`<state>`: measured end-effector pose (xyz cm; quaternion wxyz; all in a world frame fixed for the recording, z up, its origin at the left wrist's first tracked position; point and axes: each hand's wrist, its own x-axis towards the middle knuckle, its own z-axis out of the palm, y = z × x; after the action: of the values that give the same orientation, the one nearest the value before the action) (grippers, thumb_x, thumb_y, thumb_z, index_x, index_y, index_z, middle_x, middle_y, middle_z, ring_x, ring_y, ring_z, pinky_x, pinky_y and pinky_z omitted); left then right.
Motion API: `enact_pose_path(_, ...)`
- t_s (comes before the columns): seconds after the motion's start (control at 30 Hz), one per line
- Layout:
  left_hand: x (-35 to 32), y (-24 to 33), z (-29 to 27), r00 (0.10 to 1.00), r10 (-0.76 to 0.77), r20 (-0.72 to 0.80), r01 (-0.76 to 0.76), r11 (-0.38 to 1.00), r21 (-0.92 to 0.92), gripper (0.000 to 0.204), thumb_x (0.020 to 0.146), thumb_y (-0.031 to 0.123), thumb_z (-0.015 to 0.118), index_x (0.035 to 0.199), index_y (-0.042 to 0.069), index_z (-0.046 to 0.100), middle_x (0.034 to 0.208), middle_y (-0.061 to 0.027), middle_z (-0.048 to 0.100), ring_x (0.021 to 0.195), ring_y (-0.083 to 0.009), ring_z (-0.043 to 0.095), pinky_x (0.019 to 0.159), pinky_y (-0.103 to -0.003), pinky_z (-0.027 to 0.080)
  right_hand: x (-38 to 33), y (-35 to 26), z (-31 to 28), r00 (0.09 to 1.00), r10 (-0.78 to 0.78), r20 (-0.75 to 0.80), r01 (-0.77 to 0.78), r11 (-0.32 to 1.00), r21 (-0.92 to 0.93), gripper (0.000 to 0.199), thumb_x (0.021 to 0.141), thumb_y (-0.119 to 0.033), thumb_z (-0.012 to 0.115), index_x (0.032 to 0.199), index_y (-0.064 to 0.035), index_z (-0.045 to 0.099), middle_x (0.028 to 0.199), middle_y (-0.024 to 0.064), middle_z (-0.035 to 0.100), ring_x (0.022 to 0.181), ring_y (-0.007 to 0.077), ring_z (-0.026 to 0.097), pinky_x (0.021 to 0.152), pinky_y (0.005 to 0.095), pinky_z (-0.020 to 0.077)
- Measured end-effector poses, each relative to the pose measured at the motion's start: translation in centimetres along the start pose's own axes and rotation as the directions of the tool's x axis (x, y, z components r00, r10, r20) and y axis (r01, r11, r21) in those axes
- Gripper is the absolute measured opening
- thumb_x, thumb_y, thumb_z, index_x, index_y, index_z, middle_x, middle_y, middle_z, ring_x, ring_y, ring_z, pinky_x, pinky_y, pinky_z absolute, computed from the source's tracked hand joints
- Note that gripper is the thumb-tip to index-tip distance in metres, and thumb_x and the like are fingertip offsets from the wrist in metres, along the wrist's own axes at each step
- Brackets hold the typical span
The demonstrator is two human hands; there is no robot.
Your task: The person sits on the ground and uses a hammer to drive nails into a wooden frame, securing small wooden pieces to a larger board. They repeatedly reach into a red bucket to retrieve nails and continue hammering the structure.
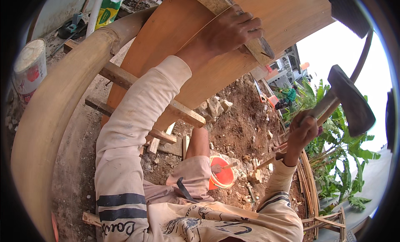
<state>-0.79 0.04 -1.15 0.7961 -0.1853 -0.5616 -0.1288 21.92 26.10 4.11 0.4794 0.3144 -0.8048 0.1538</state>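
Note:
A large brown plywood panel rises in front of me, with a wooden batten along its upper part. My left hand is closed over this batten, its fingers curled at the edge; any small thing pinched there is hidden. Out to the right, my right hand grips the handle of a hatchet. Its dark, broad head is raised in the air, apart from the panel and batten.
A thick bamboo pole slants close by on the left, near a white bucket. Wooden bars jut beside the panel. An orange bucket stands on rubble below. Farther off are a person in green and banana plants.

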Motion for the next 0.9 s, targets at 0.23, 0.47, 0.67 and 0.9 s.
enact_pose_path(0.23,0.8,0.3,0.4,0.998,-0.031,-0.051,0.031,1.0,0.0,0.026,0.087,0.022,0.065,0.111,0.027,0.072,0.118,0.0101,0.066,0.112,-0.0103,0.064,0.103,-0.039,0.047,-0.9,1.2,1.7,0.983,-0.154,-0.094,0.171,0.964,0.203,0.061,0.103,-0.066,0.045,0.078,-0.0103,0.049,0.057,-0.0018,0.038,0.045,0.0122,0.037,0.042,0.0267,0.0295)
enact_pose_path(0.47,0.4,-0.4,0.2,0.998,-0.022,-0.063,0.025,0.999,0.04,0.026,0.085,0.023,0.066,0.111,0.028,0.071,0.117,0.0096,0.065,0.111,-0.0108,0.064,0.103,-0.038,0.047,2.6,-3.9,-3.4,0.98,0.007,-0.198,0.059,0.943,0.327,0.064,0.104,-0.069,0.04,0.078,-0.011,0.047,0.058,-0.0034,0.039,0.045,0.0077,0.033,0.04,0.0233,0.0281)
enact_pose_path(0.67,0.4,0.5,0.4,1.0,-0.019,-0.016,0.019,1.0,0.018,0.026,0.084,0.024,0.067,0.109,0.027,0.072,0.117,0.0096,0.064,0.112,-0.0107,0.063,0.103,-0.039,0.047,-1.0,3.6,3.5,0.979,-0.2,0.044,0.197,0.978,0.074,0.051,0.108,-0.052,0.046,0.081,-0.0084,0.05,0.057,0.001,0.039,0.045,0.0115,0.032,0.045,0.0288,0.0303)
enact_pose_path(0.9,1.1,-0.3,0.6,0.994,-0.051,-0.099,0.052,0.999,0.005,0.024,0.083,0.024,0.067,0.106,0.027,0.071,0.117,0.0102,0.064,0.112,-0.0106,0.063,0.102,-0.038,0.048,2.8,-3.5,-4.8,0.963,-0.06,-0.264,0.148,0.934,0.325,0.064,0.101,-0.071,0.037,0.079,-0.0113,0.048,0.058,-0.0016,0.036,0.045,0.0093,0.033,0.04,0.0246,0.028)
